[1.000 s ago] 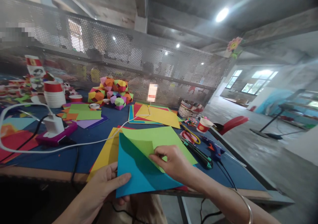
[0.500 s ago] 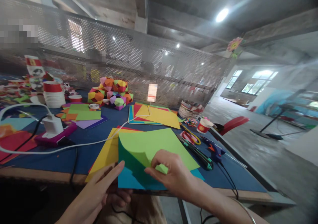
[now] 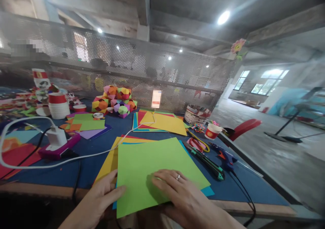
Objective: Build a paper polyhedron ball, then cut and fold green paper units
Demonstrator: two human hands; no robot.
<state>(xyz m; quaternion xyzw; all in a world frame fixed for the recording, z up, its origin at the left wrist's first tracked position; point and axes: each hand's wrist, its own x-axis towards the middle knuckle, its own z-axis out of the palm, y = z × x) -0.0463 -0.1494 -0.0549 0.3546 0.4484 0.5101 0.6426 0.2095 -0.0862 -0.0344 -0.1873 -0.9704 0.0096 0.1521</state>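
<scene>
A green sheet of paper point(image 3: 144, 164) lies flat at the front of the table, its near edge jutting past the table edge. Blue paper point(image 3: 208, 190) peeks out beneath it, and yellow and red sheets point(image 3: 108, 161) show at the left. My left hand point(image 3: 101, 191) pinches the green sheet's left edge, thumb on top and the other fingers partly hidden. Across the sheet's near right part, my right hand point(image 3: 177, 190) rests with its fingers stretched out; it wears a ring. This hand is slightly blurred.
A box cutter point(image 3: 208, 163), yellow-handled scissors point(image 3: 203, 143) and a glue gun point(image 3: 225, 158) lie at the right. A white cable point(image 3: 83, 155) runs from the purple power strip point(image 3: 61, 146). Folded paper balls point(image 3: 114, 100), paper cups point(image 3: 58, 107) and a woven basket point(image 3: 196, 115) stand behind.
The green sheet's near corner, curled up in my right hand before, now lies down over the blue paper. My right hand has flattened onto it; my left thumb has moved onto its edge.
</scene>
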